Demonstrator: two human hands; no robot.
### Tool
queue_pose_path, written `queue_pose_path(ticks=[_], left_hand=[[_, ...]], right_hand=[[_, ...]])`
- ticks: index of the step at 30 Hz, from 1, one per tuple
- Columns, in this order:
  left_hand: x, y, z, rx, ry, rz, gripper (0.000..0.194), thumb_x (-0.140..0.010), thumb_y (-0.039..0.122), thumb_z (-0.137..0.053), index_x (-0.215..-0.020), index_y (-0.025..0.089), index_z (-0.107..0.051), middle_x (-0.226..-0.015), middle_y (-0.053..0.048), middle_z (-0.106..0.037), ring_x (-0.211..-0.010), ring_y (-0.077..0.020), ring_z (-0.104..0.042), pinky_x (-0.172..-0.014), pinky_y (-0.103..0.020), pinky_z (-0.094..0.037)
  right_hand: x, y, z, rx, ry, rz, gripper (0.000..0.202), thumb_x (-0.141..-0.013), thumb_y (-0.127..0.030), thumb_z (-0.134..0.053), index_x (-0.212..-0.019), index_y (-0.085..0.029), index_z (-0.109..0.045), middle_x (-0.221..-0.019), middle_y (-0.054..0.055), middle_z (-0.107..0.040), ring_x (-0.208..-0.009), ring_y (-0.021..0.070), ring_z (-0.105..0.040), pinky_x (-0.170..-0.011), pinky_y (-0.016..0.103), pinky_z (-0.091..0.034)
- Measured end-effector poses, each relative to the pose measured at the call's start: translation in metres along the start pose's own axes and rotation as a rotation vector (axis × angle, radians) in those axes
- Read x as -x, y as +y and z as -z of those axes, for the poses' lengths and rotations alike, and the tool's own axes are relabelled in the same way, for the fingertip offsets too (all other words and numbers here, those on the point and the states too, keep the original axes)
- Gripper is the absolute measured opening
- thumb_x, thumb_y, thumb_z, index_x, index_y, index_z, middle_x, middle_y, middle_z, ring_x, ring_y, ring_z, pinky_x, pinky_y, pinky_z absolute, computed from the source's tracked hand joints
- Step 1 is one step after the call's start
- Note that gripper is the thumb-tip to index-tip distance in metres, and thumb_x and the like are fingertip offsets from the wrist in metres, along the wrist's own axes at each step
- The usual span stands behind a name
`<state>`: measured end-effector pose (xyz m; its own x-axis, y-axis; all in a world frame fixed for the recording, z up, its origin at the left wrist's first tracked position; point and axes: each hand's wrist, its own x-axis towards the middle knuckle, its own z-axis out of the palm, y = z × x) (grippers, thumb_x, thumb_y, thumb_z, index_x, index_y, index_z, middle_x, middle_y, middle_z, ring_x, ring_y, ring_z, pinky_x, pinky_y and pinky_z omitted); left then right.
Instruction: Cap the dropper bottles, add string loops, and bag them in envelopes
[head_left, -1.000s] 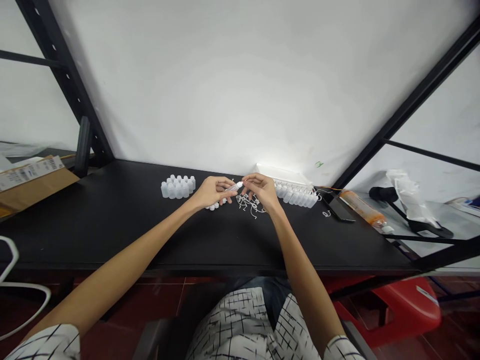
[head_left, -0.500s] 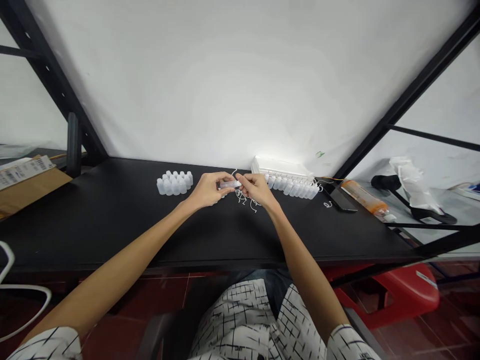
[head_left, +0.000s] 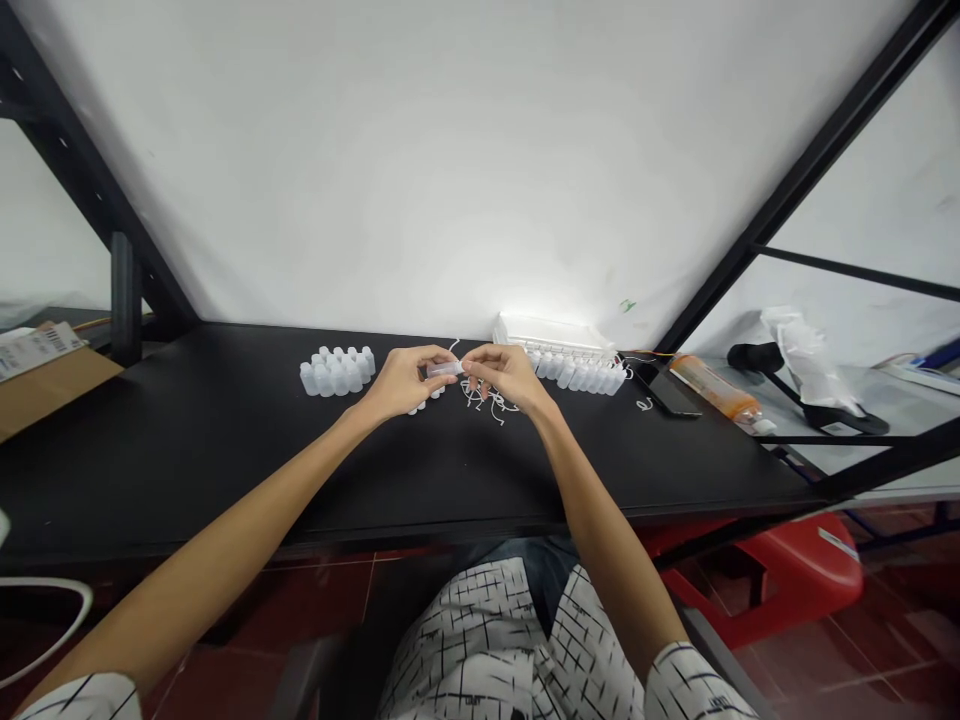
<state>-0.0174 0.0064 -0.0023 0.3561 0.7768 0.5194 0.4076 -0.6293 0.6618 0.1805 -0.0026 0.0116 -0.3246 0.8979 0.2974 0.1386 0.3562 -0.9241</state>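
Observation:
My left hand (head_left: pixel 405 383) is closed on a small translucent bottle (head_left: pixel 442 369), which lies sideways between thumb and fingers. The fingertips of my right hand (head_left: pixel 504 374) pinch at the bottle's white neck end; any small part inside the pinch is hidden. Under and beside my right hand lie loose white looped strings (head_left: pixel 496 404). Left of my hands stands a group of translucent bottles (head_left: pixel 337 374). A row of similar bottles with white loops (head_left: pixel 581 373) is to the right. A few small white pieces (head_left: pixel 426 403) show below my left hand.
The black table (head_left: pixel 420 475) runs along a white wall. A white stack (head_left: pixel 551 330) sits behind the bottle row. Farther right are a phone (head_left: pixel 673 394) and an orange-wrapped roll (head_left: pixel 716 390). A cardboard box (head_left: pixel 49 385) lies far left, and a red stool (head_left: pixel 795 575) stands below right.
The whole view has shifted slightly. Both hands stay together at the bottle, and the fingers of my right hand have changed position around its neck end.

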Motion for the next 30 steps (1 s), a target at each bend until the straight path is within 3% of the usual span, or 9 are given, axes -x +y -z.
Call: queue_pose_path(ticks=[5,11,14,19,23,26,30], left_hand=[[0.0022,-0.0001,-0.0037,-0.052,0.003,0.005,0.023,-0.079,0.029,-0.071,-0.096,0.015,-0.074,-0.076,-0.003,-0.072,-0.054,-0.0097,-0.049,-0.051,-0.023,-0.039],[0.0033,0.0012,-0.0058,0.012,-0.003,0.029,0.027,-0.079,0.031,-0.07,-0.099,0.014,-0.074,-0.079,-0.006,-0.073,-0.057,-0.0126,-0.057,-0.054,-0.025,-0.044],[0.0024,-0.0001,-0.0053,0.109,-0.038,0.059,0.034,-0.08,0.038,-0.069,-0.103,0.014,-0.074,-0.073,-0.006,-0.072,-0.057,-0.0145,-0.061,-0.052,-0.025,-0.046],[0.0014,0.0007,-0.0022,0.112,-0.054,0.128,0.04,-0.081,0.041,-0.068,-0.108,0.013,-0.074,-0.063,-0.005,-0.068,-0.05,-0.0134,-0.057,-0.045,-0.023,-0.041],[0.0022,0.0031,-0.0038,0.085,-0.034,0.124,0.039,-0.081,0.039,-0.068,-0.108,0.011,-0.075,-0.065,-0.006,-0.07,-0.049,-0.0134,-0.056,-0.046,-0.024,-0.041],[0.0031,0.0049,-0.0062,0.007,0.049,0.037,0.029,-0.078,0.031,-0.069,-0.098,0.012,-0.078,-0.076,-0.008,-0.074,-0.056,-0.014,-0.058,-0.053,-0.026,-0.044],[0.0036,0.0071,-0.0075,0.001,0.038,0.04,0.028,-0.076,0.029,-0.07,-0.098,0.013,-0.078,-0.073,-0.006,-0.074,-0.054,-0.014,-0.058,-0.053,-0.026,-0.044]], right_hand=[[-0.0034,0.0111,-0.0032,0.154,0.013,-0.008,0.039,-0.082,-0.053,-0.065,-0.075,-0.014,-0.064,-0.049,-0.003,-0.056,-0.037,0.0078,-0.046,-0.042,0.022,-0.037],[-0.0038,0.0119,-0.0076,0.337,0.061,0.062,0.055,-0.092,-0.057,-0.048,-0.054,-0.018,-0.045,-0.041,-0.003,-0.046,-0.044,0.0086,-0.047,-0.05,0.022,-0.037],[-0.004,0.0112,-0.0057,0.283,0.066,0.056,0.052,-0.092,-0.059,-0.047,-0.061,-0.018,-0.05,-0.049,-0.003,-0.051,-0.047,0.0096,-0.052,-0.049,0.022,-0.039],[-0.0024,0.0072,-0.0019,0.105,0.018,0.024,0.038,-0.081,-0.055,-0.064,-0.082,-0.017,-0.059,-0.066,0.0,-0.06,-0.049,0.0111,-0.057,-0.041,0.021,-0.039],[-0.0008,0.0073,-0.0061,0.237,0.031,0.029,0.038,-0.088,-0.054,-0.056,-0.075,-0.018,-0.055,-0.053,-0.002,-0.057,-0.042,0.0094,-0.049,-0.044,0.021,-0.039],[-0.001,0.01,-0.0098,0.381,0.075,0.074,0.044,-0.094,-0.051,-0.046,-0.065,-0.018,-0.051,-0.048,-0.002,-0.055,-0.043,0.0088,-0.049,-0.047,0.021,-0.038],[-0.0021,0.0119,-0.0059,0.338,-0.006,-0.014,0.052,-0.092,-0.059,-0.047,-0.062,-0.017,-0.053,-0.044,-0.002,-0.052,-0.039,0.0098,-0.051,-0.041,0.02,-0.037]])
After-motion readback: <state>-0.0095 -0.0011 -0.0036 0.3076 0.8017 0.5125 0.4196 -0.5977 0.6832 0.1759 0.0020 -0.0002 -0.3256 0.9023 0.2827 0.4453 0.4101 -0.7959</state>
